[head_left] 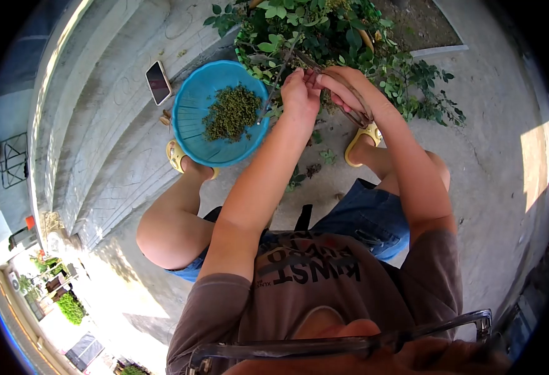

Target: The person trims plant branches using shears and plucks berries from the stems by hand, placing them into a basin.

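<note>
My right hand (344,89) is closed around scissors with brown looped handles (363,112). Their dark blades point up and left into the foliage. Close against it, my left hand (301,90) has its fingers pinched together near the blades; what lies between the fingertips is too small to tell. A thin grey twig (279,80) runs down beside my left hand toward the basin. Left of the hands stands a blue plastic basin (187,134) holding a heap of small green berry clusters (232,114). Leafy green branches (343,31) with compound leaves lie just beyond my hands.
A phone (158,82) lies on the concrete steps (109,119) to the left. My feet, in yellow clogs (356,145), rest on either side. Loose leaves (327,156) are scattered on the concrete floor (487,169). More leafy sprays (428,84) spread rightward.
</note>
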`<act>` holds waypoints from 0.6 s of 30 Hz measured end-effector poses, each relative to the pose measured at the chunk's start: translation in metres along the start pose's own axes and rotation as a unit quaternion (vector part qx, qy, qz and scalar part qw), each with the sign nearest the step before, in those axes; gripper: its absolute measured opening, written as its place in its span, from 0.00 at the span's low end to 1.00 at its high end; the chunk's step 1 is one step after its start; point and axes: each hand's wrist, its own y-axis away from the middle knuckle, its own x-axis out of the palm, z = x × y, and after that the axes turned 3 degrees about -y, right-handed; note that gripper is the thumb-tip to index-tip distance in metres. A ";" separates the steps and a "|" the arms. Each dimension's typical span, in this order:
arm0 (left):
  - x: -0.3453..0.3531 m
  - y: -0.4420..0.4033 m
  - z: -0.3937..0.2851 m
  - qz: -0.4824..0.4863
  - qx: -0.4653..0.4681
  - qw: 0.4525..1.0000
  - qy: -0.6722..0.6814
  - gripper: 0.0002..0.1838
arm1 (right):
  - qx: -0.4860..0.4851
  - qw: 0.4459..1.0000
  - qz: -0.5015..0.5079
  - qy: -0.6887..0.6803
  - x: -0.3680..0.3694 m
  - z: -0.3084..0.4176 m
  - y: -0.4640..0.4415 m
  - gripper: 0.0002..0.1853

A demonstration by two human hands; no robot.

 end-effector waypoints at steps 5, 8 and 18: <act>0.016 0.035 -0.002 0.001 -0.039 0.999 0.008 0.03 | -0.016 0.994 -0.106 -0.001 -0.037 0.026 0.018 0.18; 0.022 0.065 -0.006 0.094 -0.062 0.991 -0.067 0.03 | -0.114 0.977 -0.161 -0.086 -0.040 0.019 0.015 0.17; 0.007 0.123 -0.045 0.162 0.283 0.839 -0.436 0.03 | -0.212 0.939 -0.111 -0.246 -0.024 0.039 0.036 0.22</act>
